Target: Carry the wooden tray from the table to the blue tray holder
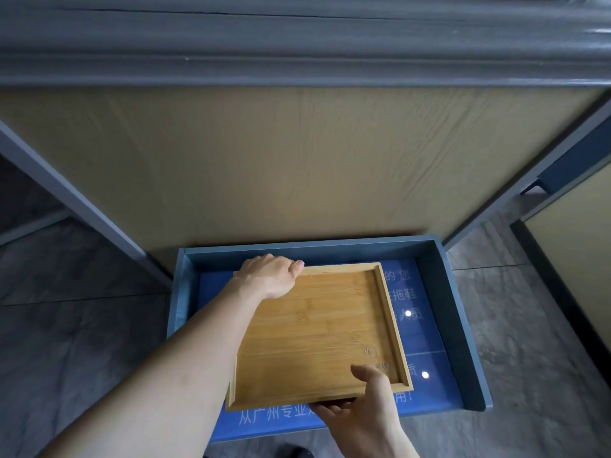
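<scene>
The wooden tray [317, 335] is a shallow square of light bamboo with a raised rim, and it is empty. It is held over the blue tray holder [459, 305], a low blue box on the floor with white printed characters on its base. My left hand [269, 274] grips the tray's far left corner, fingers curled over the rim. At the near edge, my right hand [360, 408] holds the tray with the thumb on top and the fingers underneath. Whether the tray touches the holder's base cannot be told.
A tall cabinet [297, 166] with a light wood panel and a grey top stands directly behind the holder. Grey frame posts [82, 200] slope down on both sides. Grey tiled floor [529, 325] surrounds the holder, and another wood panel [582, 233] stands at the right.
</scene>
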The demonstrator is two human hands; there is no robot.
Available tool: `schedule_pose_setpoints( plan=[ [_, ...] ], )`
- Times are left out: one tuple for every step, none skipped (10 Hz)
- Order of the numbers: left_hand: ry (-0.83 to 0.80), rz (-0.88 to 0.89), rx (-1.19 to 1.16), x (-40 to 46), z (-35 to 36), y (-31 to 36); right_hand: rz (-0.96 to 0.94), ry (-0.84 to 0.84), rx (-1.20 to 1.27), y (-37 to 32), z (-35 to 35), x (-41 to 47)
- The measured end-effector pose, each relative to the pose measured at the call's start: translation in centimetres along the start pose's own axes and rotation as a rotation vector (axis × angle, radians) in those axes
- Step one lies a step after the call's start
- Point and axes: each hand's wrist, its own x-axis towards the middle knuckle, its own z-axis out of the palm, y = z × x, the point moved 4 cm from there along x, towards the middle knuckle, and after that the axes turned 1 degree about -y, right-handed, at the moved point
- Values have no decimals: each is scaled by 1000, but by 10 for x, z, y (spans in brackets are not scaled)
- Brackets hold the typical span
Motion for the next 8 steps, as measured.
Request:
schedule_pose_setpoints(
  plan=[
    [-9, 1, 10, 1, 0, 0, 6, -27, 28, -2, 1, 1],
    [-21, 14, 20, 1, 0, 0, 23, -47, 30, -2, 1, 1],
    [-26, 16, 28, 1, -1, 1, 32, -47, 49, -2, 1, 1],
    [-33, 18, 26, -1, -3, 3, 31, -33, 76, -3, 2, 1],
    [-35, 23, 21, -1, -4, 2, 32, -34, 72, -5, 3, 4],
    [-65, 6, 27, -2, -4, 2, 33, -23, 35, -3, 3, 4],
    [-64, 20, 47, -4, -6, 5, 6, -2, 22, -3, 0, 10],
    [53, 52, 56, -8, -11, 4, -28, 50, -85, -3, -10, 10]
  ],
)
